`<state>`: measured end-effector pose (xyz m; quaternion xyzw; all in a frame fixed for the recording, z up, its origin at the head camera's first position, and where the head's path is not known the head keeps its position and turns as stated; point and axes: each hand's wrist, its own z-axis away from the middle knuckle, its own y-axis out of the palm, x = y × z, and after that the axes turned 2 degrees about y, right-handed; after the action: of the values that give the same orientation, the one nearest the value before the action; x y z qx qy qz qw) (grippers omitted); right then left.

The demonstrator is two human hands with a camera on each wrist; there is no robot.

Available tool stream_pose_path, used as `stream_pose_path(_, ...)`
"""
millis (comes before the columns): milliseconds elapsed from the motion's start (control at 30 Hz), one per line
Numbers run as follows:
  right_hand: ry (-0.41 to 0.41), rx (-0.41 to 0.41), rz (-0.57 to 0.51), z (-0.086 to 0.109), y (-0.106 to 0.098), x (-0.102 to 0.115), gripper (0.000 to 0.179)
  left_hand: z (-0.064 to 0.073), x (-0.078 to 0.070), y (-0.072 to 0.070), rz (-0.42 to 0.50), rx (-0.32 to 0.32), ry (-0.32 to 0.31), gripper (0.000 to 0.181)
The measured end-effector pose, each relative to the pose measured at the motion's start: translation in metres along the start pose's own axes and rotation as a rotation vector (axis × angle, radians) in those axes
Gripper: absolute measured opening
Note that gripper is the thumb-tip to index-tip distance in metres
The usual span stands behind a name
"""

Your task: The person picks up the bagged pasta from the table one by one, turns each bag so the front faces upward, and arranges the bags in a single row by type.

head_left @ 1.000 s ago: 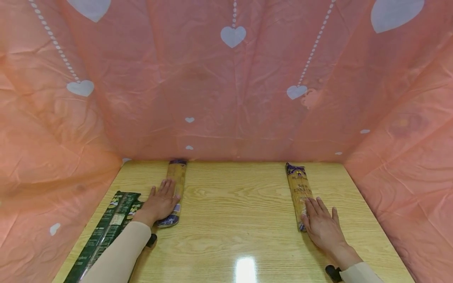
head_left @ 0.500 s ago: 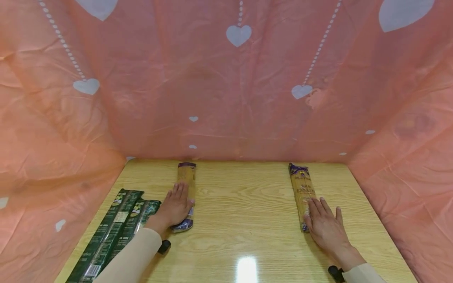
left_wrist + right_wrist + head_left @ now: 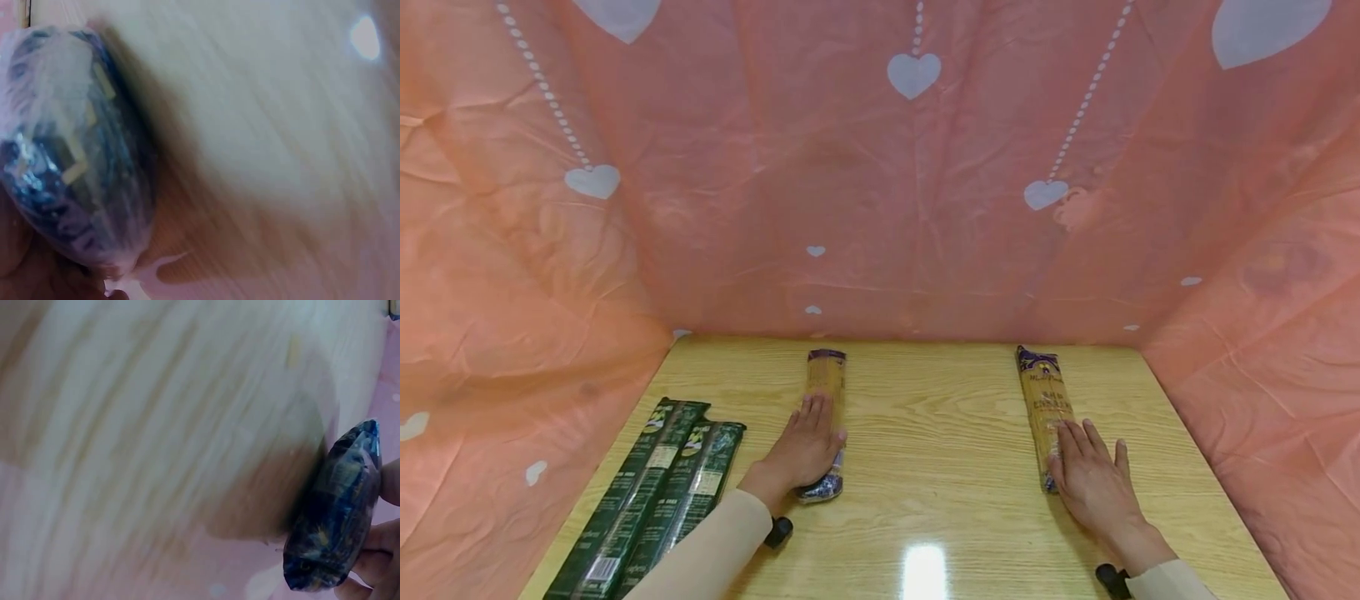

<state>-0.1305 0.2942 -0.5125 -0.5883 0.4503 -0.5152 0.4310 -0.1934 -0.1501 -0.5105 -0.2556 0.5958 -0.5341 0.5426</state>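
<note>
My left hand (image 3: 805, 450) lies over a purple-ended packet of spaghetti (image 3: 827, 371) left of the table's middle. Its fingers stretch toward the back, with the thumb at the packet's right edge. The packet's crinkled near end (image 3: 75, 150) fills the left of the left wrist view, some broken pasta bits showing through. On the right side, my right hand (image 3: 1093, 487) rests with straight fingers along the lower right edge of a second spaghetti packet (image 3: 1043, 396). That packet's dark blue end (image 3: 334, 512) shows in the right wrist view, fingertips beside it.
Two long green packets (image 3: 625, 492) (image 3: 696, 483) lie slanted side by side at the table's left. A pink curtain with white hearts (image 3: 913, 75) rises behind the wooden table (image 3: 932, 433) and along both sides.
My left hand has slid the left spaghetti packet to the right, away from the green packets, uncovering more of them. The right hand and its packet stay nearly still; the view has shifted slightly.
</note>
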Motion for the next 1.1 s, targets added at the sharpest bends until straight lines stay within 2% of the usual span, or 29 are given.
stream_pose_path(400, 0.013, 0.013, -0.002, 0.0, 0.001, -0.002, 0.058, -0.024, -0.061, 0.021, -0.008, 0.041, 0.022, 0.074)
stream_pose_path(633, 0.008, -0.001, 0.004, 0.001, 0.002, -0.002, 0.057, -0.028, -0.105, 0.033, 0.028, 0.048, 0.017, 0.076)
stream_pose_path(767, 0.005, -0.011, 0.003, 0.001, 0.003, -0.002, 0.056, -0.025, -0.123, 0.04, 0.023, 0.06, 0.036, 0.077)
stream_pose_path(933, 0.001, -0.024, 0.005, 0.001, 0.004, -0.002, 0.055, -0.015, -0.129, 0.04, -0.02, 0.104, 0.098, 0.075)
stream_pose_path(1100, 0.006, -0.033, 0.002, 0.001, 0.003, 0.001, 0.054, -0.004, -0.119, 0.032, -0.094, 0.147, 0.166, 0.072)
